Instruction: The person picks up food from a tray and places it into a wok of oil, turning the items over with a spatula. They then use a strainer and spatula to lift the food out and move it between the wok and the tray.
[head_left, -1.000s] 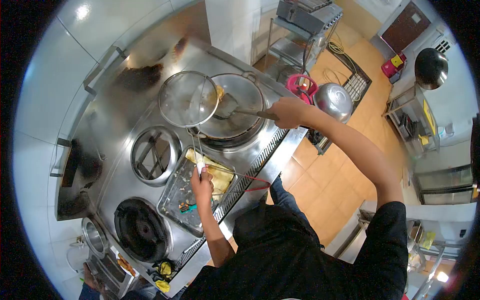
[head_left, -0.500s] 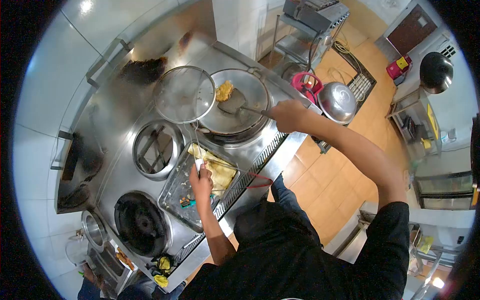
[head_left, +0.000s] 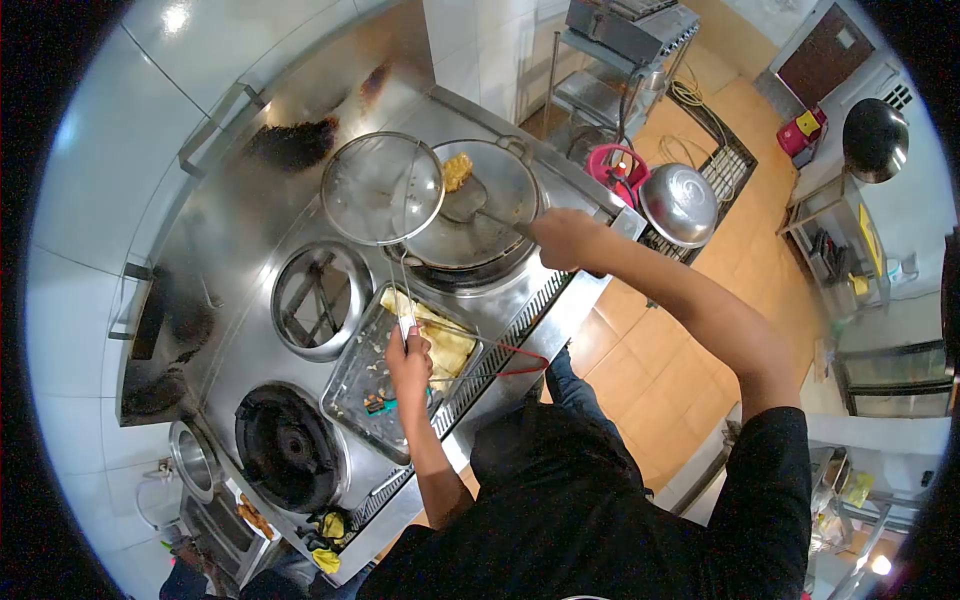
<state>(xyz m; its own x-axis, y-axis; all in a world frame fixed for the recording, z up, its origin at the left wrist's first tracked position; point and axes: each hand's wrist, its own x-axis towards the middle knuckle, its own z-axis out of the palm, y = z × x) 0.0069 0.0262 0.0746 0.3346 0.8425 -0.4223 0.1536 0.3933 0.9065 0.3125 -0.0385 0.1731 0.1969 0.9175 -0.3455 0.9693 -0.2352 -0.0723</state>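
My left hand (head_left: 408, 368) is closed around the handle of a round wire-mesh strainer (head_left: 375, 190), held flat over the wok's left side. My right hand (head_left: 568, 240) grips a long-handled wok spatula (head_left: 468, 205), its head down inside the wok (head_left: 500, 245). A golden-brown fried piece of food (head_left: 457, 172) lies against the spatula head, near the wok's far side. Below my left hand is a clear rectangular tray (head_left: 345, 405) with pale yellow sheets of food (head_left: 448, 348) and a turquoise-handled tool (head_left: 381, 407). My fingertips are partly hidden.
Left of the wok sits a bare burner ring (head_left: 318, 300); nearer is a blackened burner (head_left: 287, 447). A red-handled tool (head_left: 525, 362) sticks out over the stove's front edge. Beyond the right end are a pink bucket (head_left: 615, 170) and a metal bowl (head_left: 678, 205). Another person's sleeve (head_left: 182, 578) shows bottom left.
The strainer and my left hand have shifted slightly right, over more of the wok. My right hand has drawn a little left and down with the spatula. The fried piece has moved slightly up.
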